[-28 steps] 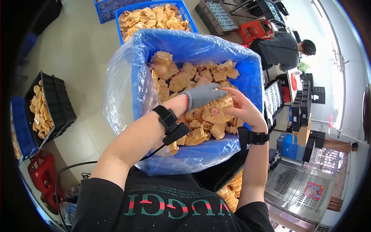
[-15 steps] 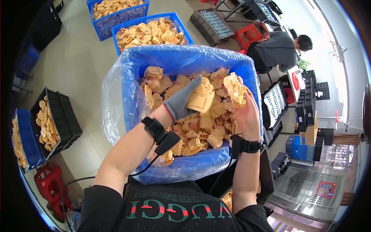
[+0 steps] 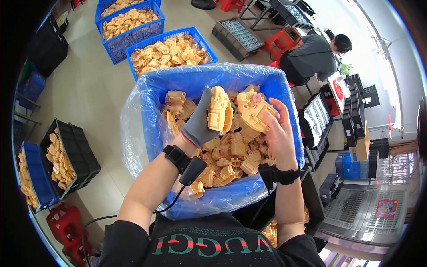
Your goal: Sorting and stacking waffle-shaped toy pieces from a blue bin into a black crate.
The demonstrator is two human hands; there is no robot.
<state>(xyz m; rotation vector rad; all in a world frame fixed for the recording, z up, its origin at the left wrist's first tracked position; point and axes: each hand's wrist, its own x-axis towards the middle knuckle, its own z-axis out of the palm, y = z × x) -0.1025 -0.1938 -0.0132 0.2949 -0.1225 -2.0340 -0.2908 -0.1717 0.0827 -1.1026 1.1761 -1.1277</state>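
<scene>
Workshop with a pale tiled floor [image 3: 104, 89]; from my remote post I take the lined blue bin [image 3: 262, 82] as reference. Well left of it: a blue crate [image 3: 42, 178] and a black crate [image 3: 82, 155], both holding tan parts, and a red stool [image 3: 66, 229] below them. Behind the bin, toward its left: further blue crates [image 3: 118, 51] of like parts. At its left side: clear plastic liner [image 3: 133, 129], billowing outward; a cable [image 3: 179, 195] from the wrist strap crosses the near rim, a possible snag. Above its middle: my gloved left hand [image 3: 195, 127], fingers clamped on one tan casing [image 3: 219, 109]. Below: a heap of similar parts [image 3: 235, 149]. Above its right half: a second casing [image 3: 253, 111] with a pink insert, pinched at its right edge by my bare right hand [image 3: 282, 138], the index finger partly lifted. Progress, as I judge: two pieces taken up, the heap left; I cannot tell which crated parts are finished. Right of the bin: a tray [image 3: 318, 120] of small pieces, with a seated co-worker [image 3: 313, 58] beyond.
</scene>
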